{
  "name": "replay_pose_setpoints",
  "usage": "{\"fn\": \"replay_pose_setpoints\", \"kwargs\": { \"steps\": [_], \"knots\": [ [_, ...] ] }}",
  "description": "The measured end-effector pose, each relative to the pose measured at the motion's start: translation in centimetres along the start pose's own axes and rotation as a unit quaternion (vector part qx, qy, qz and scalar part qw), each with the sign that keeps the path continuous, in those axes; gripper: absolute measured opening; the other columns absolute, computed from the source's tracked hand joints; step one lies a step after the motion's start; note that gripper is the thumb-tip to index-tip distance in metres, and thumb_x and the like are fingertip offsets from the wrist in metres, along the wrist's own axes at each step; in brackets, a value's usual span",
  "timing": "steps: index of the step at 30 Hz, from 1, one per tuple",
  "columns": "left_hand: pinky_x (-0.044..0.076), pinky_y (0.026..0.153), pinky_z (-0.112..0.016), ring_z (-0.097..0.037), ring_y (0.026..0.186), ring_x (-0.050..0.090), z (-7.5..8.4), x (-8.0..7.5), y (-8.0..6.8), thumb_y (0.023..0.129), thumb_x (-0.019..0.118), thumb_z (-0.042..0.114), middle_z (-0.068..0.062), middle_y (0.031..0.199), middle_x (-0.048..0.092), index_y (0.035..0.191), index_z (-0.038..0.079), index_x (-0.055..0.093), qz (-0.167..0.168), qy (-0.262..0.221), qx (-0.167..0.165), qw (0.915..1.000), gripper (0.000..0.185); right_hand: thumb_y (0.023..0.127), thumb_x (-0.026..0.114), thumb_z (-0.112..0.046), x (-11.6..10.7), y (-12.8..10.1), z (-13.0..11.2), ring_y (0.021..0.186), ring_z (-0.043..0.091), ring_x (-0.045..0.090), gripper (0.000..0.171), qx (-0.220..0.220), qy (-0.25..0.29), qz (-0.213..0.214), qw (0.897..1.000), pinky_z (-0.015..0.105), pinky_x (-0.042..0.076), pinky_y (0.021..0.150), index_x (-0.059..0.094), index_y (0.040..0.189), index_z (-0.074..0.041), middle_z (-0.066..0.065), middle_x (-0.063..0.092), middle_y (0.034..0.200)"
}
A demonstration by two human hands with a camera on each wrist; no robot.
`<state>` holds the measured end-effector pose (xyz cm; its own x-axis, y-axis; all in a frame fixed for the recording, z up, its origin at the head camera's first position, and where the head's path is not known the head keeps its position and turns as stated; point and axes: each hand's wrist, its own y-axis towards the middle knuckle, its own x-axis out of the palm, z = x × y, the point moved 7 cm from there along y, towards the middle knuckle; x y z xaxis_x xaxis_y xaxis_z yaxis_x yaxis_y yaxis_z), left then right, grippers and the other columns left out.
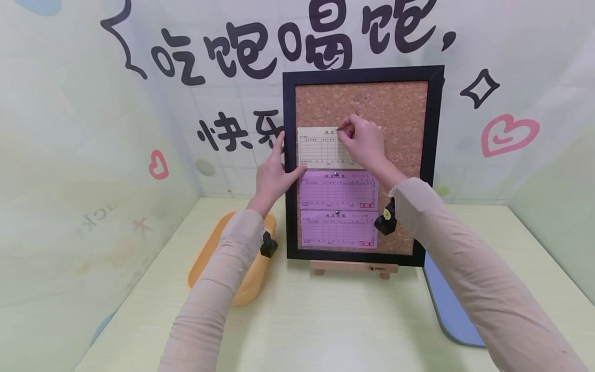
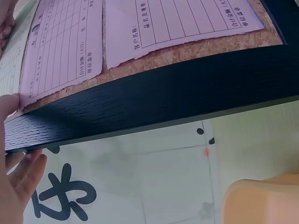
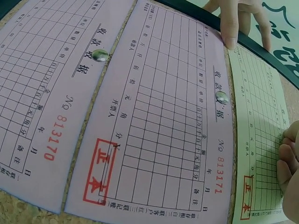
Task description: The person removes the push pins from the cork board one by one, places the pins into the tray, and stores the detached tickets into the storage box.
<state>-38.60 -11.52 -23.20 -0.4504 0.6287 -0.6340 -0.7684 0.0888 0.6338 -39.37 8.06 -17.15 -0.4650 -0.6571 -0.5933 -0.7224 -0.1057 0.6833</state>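
Currently, the left hand (image 1: 273,178) grips the black-framed brown corkboard (image 1: 400,124) while the right hand (image 1: 366,142) pinches a tiny dark pin (image 1: 338,130) at the top of the pale-yellow paper slip (image 1: 318,150) above two purple slips (image 1: 341,190).

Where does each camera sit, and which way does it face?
Head: worn there, facing forward and down at the corkboard; left hand, right hand and sleeves show.
Left wrist: worn there, looking along the black frame; left hand at left, part of the right hand top left.
Right wrist: worn there, looking across purple slips; right hand at lower right, left hand at top.
Both wrist views share the purple slips.
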Motion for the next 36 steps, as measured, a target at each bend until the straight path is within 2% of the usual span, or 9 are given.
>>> {"fn": "replay_pose_setpoints", "kwargs": {
  "steps": [11,21,29,36],
  "knots": [
    [0.045,0.056,-0.034,-0.021,0.066,0.061,0.23,-0.13,-0.16,0.077,0.069,0.036,-0.014,0.122,0.057,0.145,0.016,0.020,0.002,0.000,-0.001,1.0000,0.086,0.085,0.056,-0.013,-0.14,0.08,-0.04,0.065,0.019,0.053,0.013,0.003,-0.002,-0.005,1.000,0.029,0.038,0.061,0.062,0.093,-0.004,0.007,0.060,0.074],
    [0.045,0.058,-0.035,-0.021,0.066,0.061,0.10,-0.08,-0.17,0.077,0.069,0.036,-0.014,0.122,0.057,0.144,0.014,0.020,0.002,-0.002,-0.006,1.0000,0.086,0.088,0.054,-0.015,-0.06,0.33,-0.20,0.067,0.020,0.051,0.016,0.013,-0.015,-0.052,0.998,0.030,0.036,0.062,0.064,0.096,-0.004,0.008,0.061,0.078],
    [0.046,0.058,-0.034,-0.021,0.066,0.061,-0.01,-0.02,-0.24,0.077,0.069,0.036,-0.014,0.123,0.056,0.145,0.015,0.019,-0.003,-0.002,-0.008,1.0000,0.086,0.089,0.052,-0.014,0.10,0.32,-0.26,0.069,0.020,0.054,0.018,0.021,-0.014,-0.057,0.998,0.032,0.039,0.065,0.065,0.096,-0.005,0.008,0.063,0.081],
    [0.045,0.057,-0.034,-0.021,0.065,0.061,0.07,-0.09,-0.21,0.077,0.069,0.036,-0.014,0.122,0.057,0.145,0.015,0.019,-0.001,-0.002,-0.007,1.0000,0.086,0.090,0.050,-0.014,0.02,0.42,-0.48,0.073,0.022,0.054,0.018,0.027,-0.014,-0.077,0.997,0.035,0.041,0.068,0.063,0.096,-0.003,0.010,0.063,0.084]
  ]
}}
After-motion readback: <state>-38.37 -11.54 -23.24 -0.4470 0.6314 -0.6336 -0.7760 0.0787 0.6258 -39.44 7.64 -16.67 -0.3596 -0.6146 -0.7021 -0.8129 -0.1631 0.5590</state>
